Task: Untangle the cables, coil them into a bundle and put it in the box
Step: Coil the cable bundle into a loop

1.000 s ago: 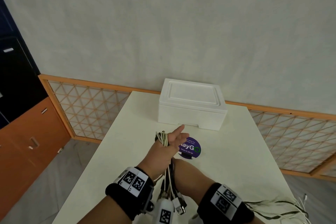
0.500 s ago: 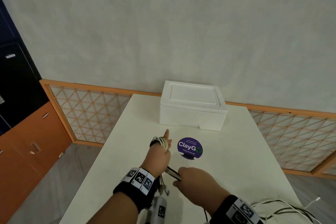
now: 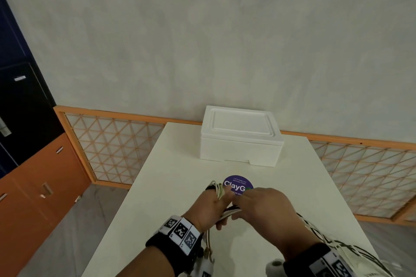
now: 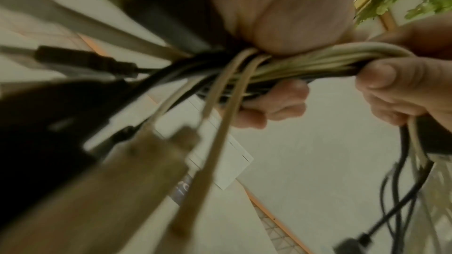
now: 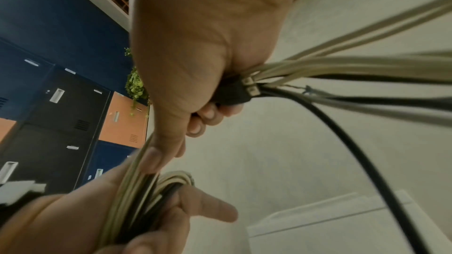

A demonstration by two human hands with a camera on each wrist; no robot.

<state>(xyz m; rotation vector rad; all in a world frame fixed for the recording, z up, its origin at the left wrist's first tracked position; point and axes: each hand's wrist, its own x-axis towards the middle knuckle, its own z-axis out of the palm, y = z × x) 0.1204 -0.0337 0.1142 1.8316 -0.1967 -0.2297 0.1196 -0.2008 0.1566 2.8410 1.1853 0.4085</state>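
Both hands work just in front of the closed white box. Her left hand grips the coiled cables, loops sticking up past its fingers, while the right hand pinches loose strands beside it, their slack trailing away from the box.

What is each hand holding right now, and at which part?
Both hold the bundle of beige and black cables. The left hand grips the coiled loops; the right hand grips the strands beside it, feeding the loose lengths.
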